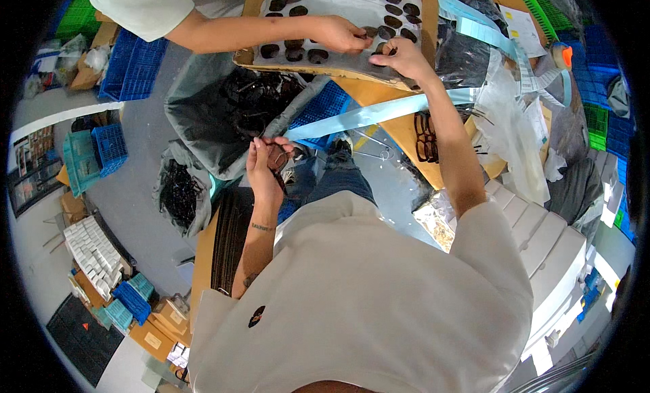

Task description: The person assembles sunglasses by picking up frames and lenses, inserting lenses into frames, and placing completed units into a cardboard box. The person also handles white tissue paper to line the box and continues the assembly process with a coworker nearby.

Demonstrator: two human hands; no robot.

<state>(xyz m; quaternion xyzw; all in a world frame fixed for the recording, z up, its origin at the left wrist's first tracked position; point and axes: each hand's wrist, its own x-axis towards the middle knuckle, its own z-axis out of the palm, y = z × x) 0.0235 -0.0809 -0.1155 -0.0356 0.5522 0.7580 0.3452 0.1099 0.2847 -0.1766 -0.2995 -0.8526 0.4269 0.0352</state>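
My left hand, palm up, is closed round a dark eyeglass frame, partly hidden by the fingers. My right hand reaches over the near edge of a shallow cardboard box, thumb and forefinger pinched on a dark lens. Rows of dark oval lenses lie on the white lining of that box. Just left of my right hand, a co-worker's hand also picks among the lenses, its arm coming from the upper left.
A grey bag of dark frames stands below the box, with a smaller bag beside it. A pale blue strip crosses the gap. More dark frames lie on brown card, right of centre. White boxes line my right side.
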